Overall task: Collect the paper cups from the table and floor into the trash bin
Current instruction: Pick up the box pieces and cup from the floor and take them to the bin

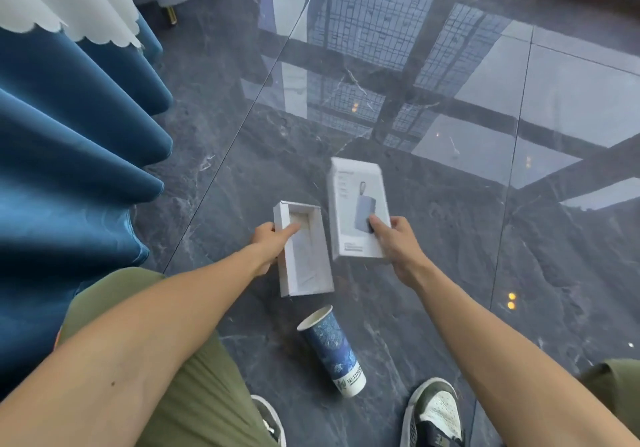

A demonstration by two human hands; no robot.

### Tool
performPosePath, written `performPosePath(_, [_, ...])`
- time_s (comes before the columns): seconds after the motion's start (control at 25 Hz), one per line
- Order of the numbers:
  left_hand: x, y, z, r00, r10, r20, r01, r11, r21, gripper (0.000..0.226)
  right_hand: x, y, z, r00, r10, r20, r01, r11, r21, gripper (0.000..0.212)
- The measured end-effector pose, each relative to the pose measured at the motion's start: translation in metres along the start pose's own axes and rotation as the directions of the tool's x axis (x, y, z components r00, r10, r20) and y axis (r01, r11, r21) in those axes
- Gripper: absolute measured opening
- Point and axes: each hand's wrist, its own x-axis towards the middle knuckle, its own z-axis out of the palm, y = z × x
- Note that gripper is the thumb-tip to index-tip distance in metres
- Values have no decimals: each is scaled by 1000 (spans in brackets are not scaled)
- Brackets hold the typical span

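Note:
A blue patterned paper cup (331, 350) lies on its side on the dark marble floor (450, 273), between my shoes, its open mouth toward the upper left. Above it, my left hand (272, 240) grips the long edge of an open white box tray (303, 251), thumb inside it. My right hand (398, 242) holds a white box lid (356, 204) printed with a power bank picture, thumb on top. Both box parts are just above or at the floor; I cannot tell which. No trash bin is in view.
Blue pleated table skirting (69, 169) with a white scalloped cloth (69, 3) over it fills the left side. My shoes (433, 415) and olive-trousered knees are at the bottom. The glossy floor reflects a window grid at the upper right.

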Motion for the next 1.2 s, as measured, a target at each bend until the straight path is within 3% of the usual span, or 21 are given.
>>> performPosePath(0.04, [0, -1, 0, 999, -26, 43, 31, 992, -119, 39, -3, 1, 6, 999, -16, 50, 18, 999, -44, 61])
performPosePath(0.16, [1, -1, 1, 991, -28, 129, 70, 941, -332, 65, -20, 3, 21, 988, -36, 150, 54, 991, -121, 44])
performPosePath(0.32, [3, 4, 3, 967, 12, 253, 88, 920, -382, 108, -25, 17, 36, 980, -27, 197, 55, 989, -135, 45])
performPosePath(0.4, [-3, 6, 0, 952, 49, 301, 82, 910, -407, 103, -27, 20, 39, 979, -33, 201, 58, 991, -123, 44])
performPosePath(0.48, [-11, 7, -1, 941, 114, 319, 28, 913, -408, 77, -31, 19, 42, 978, -52, 203, 75, 992, -106, 46])
performPosePath(0.6, [-10, 0, -3, 971, 103, 218, -8, 918, -396, 66, -29, 22, 47, 973, -52, 223, 72, 994, -85, 40])
performPosePath(0.72, [-4, -5, -12, 991, 34, 129, 24, 906, -422, 48, -28, 35, 47, 988, 49, 143, -52, 999, 16, 35])
performPosePath(0.8, [-3, -5, -16, 999, 4, 53, 20, 897, -441, 44, -30, 55, 41, 990, 67, 126, -42, 980, -197, 37])
performPosePath(0.88, [-3, -4, -17, 1000, -16, -23, 3, 881, -473, 54, -40, 79, 41, 958, 103, 267, 43, 871, -490, 71])
performPosePath(0.96, [-2, -3, -15, 999, -28, -37, 6, 867, -499, 64, -55, 97, 45, 919, 157, 363, 100, 796, -597, 109])
performPosePath(1.0, [-3, -1, -13, 999, -41, -36, 19, 875, -484, 61, -61, 104, 48, 904, 174, 389, 139, 743, -654, 116])
performPosePath(1.12, [-4, 2, -3, 999, -38, 10, 38, 886, -461, 61, -78, 123, 59, 899, 204, 388, 261, 463, -847, 99])
performPosePath(1.16, [-5, 4, 2, 999, -32, 23, 39, 890, -454, 64, -79, 131, 62, 909, 186, 373, 259, 448, -856, 90])
performPosePath(1.2, [-6, 5, 5, 999, -15, 29, 27, 892, -451, 66, -80, 134, 64, 920, 174, 351, 224, 502, -836, 83])
